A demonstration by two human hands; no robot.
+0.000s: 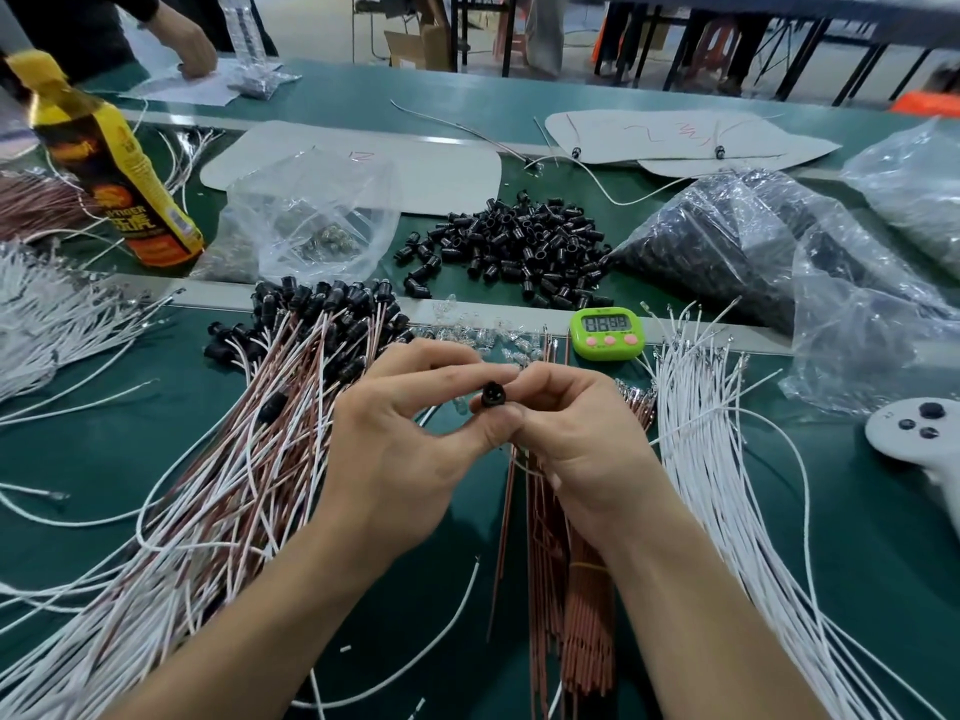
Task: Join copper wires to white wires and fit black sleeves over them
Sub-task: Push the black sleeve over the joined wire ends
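A small black sleeve sits between my two hands at the centre of the view, its open end facing me. My left hand pinches it with thumb and forefinger. My right hand grips it from the right and also holds thin wires that trail down from the palm. A bundle of copper wires lies below my right hand. Loose white wires fan out to the right. Finished copper-and-white pairs with black sleeves are heaped on the left. A pile of loose black sleeves lies behind.
A green timer stands beyond my hands. A yellow bottle stands at the back left, clear plastic bags and a bag of black parts behind. A white controller lies at the right. Another person's hand works at the far side.
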